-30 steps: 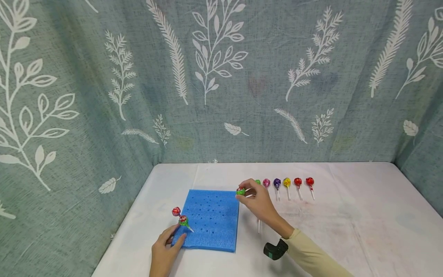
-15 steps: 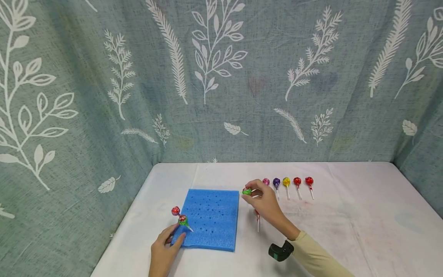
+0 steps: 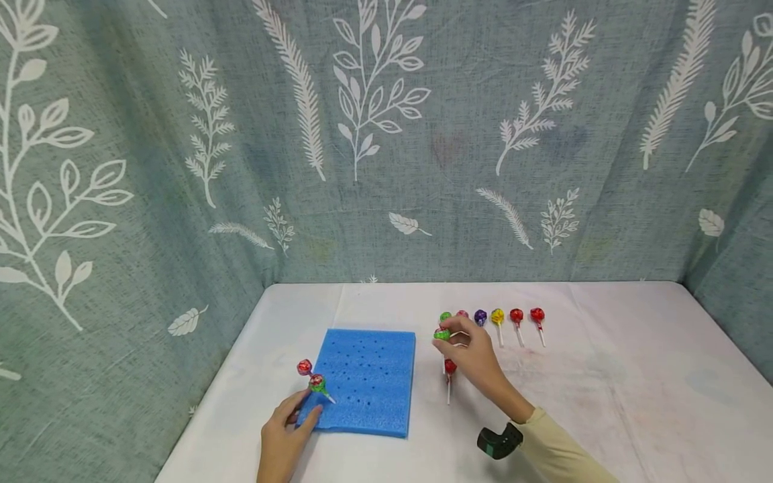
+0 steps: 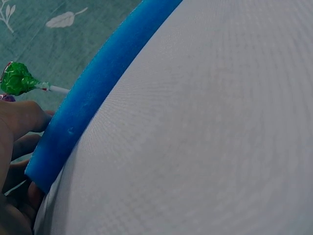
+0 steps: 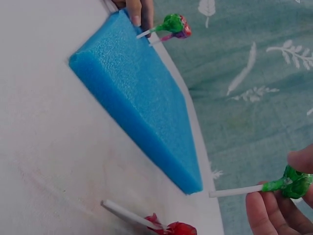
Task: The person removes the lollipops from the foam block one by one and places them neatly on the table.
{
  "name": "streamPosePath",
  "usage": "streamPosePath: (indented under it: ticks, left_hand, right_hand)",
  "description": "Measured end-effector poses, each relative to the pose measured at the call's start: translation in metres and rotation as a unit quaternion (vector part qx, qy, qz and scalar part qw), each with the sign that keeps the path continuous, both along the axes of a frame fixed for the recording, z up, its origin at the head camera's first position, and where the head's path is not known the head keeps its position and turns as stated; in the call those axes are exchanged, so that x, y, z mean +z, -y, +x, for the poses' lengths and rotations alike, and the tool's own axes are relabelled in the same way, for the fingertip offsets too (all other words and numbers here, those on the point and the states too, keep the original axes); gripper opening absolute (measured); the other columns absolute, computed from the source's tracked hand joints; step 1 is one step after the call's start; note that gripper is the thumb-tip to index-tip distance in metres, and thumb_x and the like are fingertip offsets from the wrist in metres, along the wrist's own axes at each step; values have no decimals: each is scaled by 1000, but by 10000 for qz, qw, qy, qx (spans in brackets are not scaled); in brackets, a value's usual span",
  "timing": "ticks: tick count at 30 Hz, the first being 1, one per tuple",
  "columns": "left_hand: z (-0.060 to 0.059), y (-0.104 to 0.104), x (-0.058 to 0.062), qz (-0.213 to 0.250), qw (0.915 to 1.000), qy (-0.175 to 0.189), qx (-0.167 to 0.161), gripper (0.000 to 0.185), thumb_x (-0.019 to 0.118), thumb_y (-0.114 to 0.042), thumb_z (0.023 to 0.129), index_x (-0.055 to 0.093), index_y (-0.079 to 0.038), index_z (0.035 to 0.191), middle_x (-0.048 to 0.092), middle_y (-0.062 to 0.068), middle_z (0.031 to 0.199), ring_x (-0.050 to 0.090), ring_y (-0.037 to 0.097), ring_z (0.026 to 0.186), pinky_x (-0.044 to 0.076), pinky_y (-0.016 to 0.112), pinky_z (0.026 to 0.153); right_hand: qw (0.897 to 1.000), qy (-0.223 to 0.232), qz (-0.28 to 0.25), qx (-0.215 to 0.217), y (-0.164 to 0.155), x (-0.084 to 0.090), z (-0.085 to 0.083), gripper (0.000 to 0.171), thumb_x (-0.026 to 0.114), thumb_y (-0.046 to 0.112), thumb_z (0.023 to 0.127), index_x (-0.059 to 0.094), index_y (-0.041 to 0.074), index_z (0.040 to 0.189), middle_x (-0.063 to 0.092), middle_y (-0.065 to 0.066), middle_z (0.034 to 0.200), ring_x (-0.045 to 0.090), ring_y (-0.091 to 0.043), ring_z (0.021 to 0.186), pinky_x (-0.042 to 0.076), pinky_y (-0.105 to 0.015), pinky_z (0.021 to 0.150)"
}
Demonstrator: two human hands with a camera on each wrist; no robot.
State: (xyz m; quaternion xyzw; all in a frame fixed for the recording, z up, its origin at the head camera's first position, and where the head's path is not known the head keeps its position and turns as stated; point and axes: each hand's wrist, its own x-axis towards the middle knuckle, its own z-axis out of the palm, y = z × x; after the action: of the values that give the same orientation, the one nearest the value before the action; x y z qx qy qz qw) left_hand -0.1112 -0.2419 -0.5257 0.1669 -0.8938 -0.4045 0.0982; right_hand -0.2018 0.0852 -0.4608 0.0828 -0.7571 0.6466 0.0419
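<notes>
My right hand (image 3: 471, 352) pinches a green lollipop (image 3: 442, 334) by its wrapped head, just right of the blue foam board (image 3: 380, 386). In the right wrist view the white stick of this lollipop (image 5: 293, 183) points left, toward the board. My left hand (image 3: 285, 429) holds the board's near left corner, thumb on the front part and fingers along the left side. Two lollipops stand tilted in the board by that hand: a green one (image 3: 317, 383) and a red-and-purple one (image 3: 304, 367). Rows of small holes cover the board's top.
A single red lollipop (image 3: 449, 367) lies right of the board. Behind the right hand runs a row: green (image 3: 445, 316), pink (image 3: 461, 313), purple (image 3: 480, 317), yellow (image 3: 498, 317) and two red lollipops (image 3: 516, 315). A patterned curtain (image 3: 386, 201) hangs behind the white table (image 3: 604, 376).
My right hand has moved right, from above the board's right edge to beside it, with the green lollipop in its fingers. The left hand stays at the corner.
</notes>
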Motion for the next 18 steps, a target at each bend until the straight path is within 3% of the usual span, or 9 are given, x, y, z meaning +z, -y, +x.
streamPosePath:
  ticks: [11, 15, 18]
  left_hand:
    - [0, -1, 1, -15, 10000, 90, -13, 49, 70, -31, 86, 57, -12, 130, 53, 11, 133, 50, 25, 117, 44, 42, 93]
    - [0, 0, 0, -53, 10000, 60, -35, 49, 70, -33, 86, 58, -13, 129, 54, 10, 132, 51, 23, 115, 45, 40, 92]
    - [0, 0, 0, -49, 10000, -18, -37, 49, 71, -35, 85, 60, -14, 128, 55, 8, 131, 52, 21, 112, 46, 33, 89]
  right_hand:
    - [9997, 205, 29, -139, -13, -7, 5, 28, 73, 14, 84, 61, 5, 108, 59, -9, 103, 58, -22, 86, 52, -23, 68]
    - [9995, 270, -11, -178, -19, -10, 6, 28, 73, 15, 85, 61, 5, 108, 60, -9, 102, 59, -22, 83, 55, -30, 66]
    - [9994, 300, -27, -178, -21, 0, 13, 27, 72, 11, 85, 60, 3, 107, 60, -13, 102, 60, -25, 82, 55, -37, 66]
